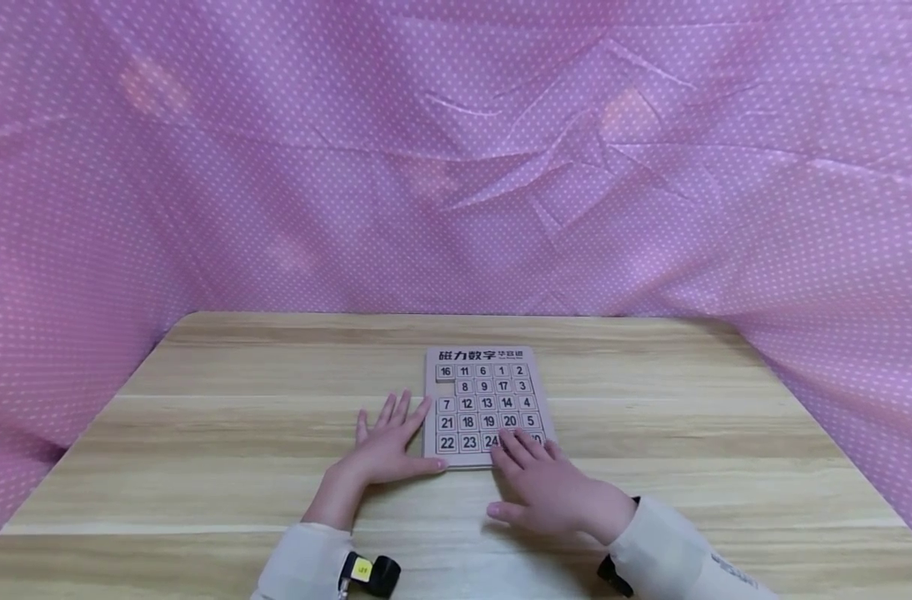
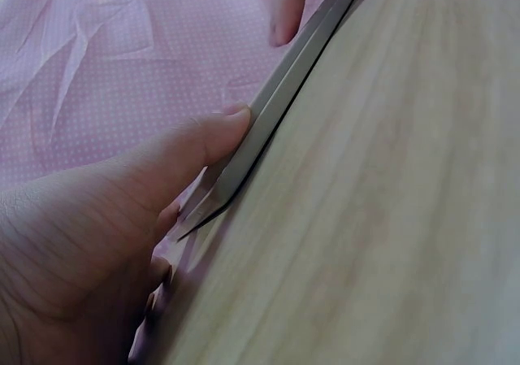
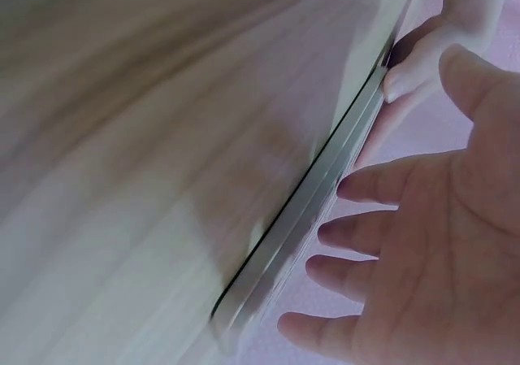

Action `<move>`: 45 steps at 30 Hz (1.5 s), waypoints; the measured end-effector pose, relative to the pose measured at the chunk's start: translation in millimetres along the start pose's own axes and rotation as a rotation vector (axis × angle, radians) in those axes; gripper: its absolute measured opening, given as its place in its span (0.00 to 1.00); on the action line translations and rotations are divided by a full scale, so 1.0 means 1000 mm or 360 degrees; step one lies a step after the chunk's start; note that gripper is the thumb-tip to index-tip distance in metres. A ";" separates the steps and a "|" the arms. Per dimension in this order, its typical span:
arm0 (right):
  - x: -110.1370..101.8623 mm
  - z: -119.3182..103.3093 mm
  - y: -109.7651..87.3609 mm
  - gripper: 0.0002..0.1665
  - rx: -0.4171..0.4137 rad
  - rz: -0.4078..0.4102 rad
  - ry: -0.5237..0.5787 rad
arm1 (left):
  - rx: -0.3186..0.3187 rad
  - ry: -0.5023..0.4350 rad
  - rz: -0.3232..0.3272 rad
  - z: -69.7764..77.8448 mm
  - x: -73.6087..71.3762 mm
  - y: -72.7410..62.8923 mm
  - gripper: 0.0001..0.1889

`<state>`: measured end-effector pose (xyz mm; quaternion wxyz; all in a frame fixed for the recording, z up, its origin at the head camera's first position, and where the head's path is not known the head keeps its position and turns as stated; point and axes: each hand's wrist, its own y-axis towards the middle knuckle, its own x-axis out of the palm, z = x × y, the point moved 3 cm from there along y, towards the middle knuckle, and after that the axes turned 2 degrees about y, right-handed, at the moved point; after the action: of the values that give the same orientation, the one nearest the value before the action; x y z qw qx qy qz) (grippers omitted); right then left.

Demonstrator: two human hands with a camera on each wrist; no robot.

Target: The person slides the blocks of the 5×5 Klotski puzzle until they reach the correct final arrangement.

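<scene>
A number slide puzzle (image 1: 430, 433) lies flat on the table, its square tiles printed with black numbers under a line of Chinese characters. The second row has a gap at its left end, between tile 16 (image 1: 445, 372) and tile 7 (image 1: 446, 405). Spread along the puzzle's left side is my left hand (image 1: 384, 450), its thumb on the near left corner and its index fingertip at the left rim. My right hand (image 1: 549, 492) reaches over the near right part with straight fingers, covering some bottom-row tiles. In the right wrist view its palm (image 3: 443, 251) holds nothing.
The wooden table (image 1: 238, 400) extends around the puzzle on all sides. Pink dotted cloth (image 1: 456, 208) hangs behind the table and along both sides. A black wrist device with a yellow label (image 1: 362, 569) sits at the left sleeve.
</scene>
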<state>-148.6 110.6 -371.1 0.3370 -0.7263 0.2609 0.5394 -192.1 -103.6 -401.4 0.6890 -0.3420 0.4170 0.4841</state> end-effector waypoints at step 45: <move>-0.021 0.078 0.044 0.43 0.0387 0.0108 0.0311 | -0.0004 -0.0013 -0.0019 -0.003 -0.001 0.003 0.51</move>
<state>-234.5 143.7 -374.9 0.3769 -0.7199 0.3803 0.4417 -196.1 -105.5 -402.5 0.6931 -0.3434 0.4114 0.4821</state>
